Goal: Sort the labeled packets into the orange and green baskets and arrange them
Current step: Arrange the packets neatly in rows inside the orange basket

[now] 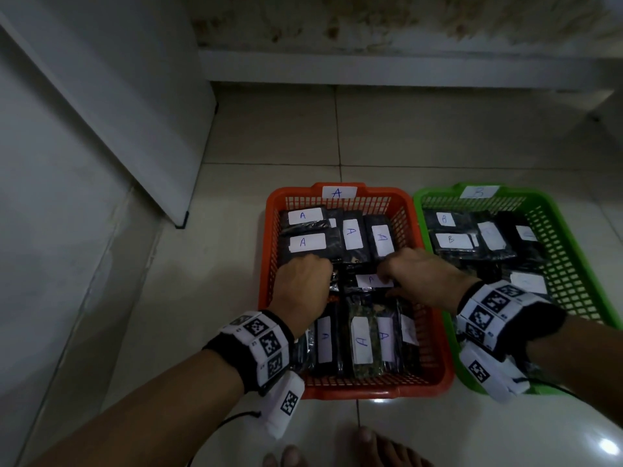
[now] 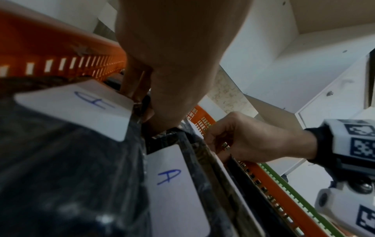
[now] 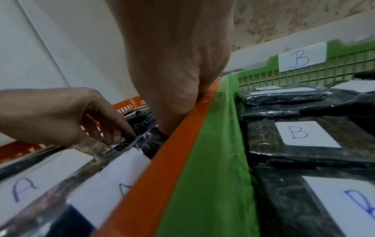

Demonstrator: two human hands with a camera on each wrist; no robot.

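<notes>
The orange basket (image 1: 290, 192), tagged A, stands on the floor and holds several dark packets with white A labels (image 2: 172, 184). To its right, touching it, the green basket (image 1: 435, 193), tagged B, holds dark packets labelled B (image 3: 304, 134). Both hands reach into the middle of the orange basket. My right hand (image 1: 396, 279) pinches a small A-labelled packet (image 1: 369, 280) lying crosswise there. My left hand (image 1: 317, 269) has its fingers curled down onto the dark left end of that same packet (image 3: 129, 139). The left fingertips are hidden in the head view.
A white cabinet (image 1: 118, 112) stands at the left, its corner close to the orange basket. A low white ledge (image 1: 404, 69) runs along the back wall. Pale floor tiles (image 1: 276, 136) lie around the baskets. Bare feet (image 1: 381, 446) show at the bottom edge.
</notes>
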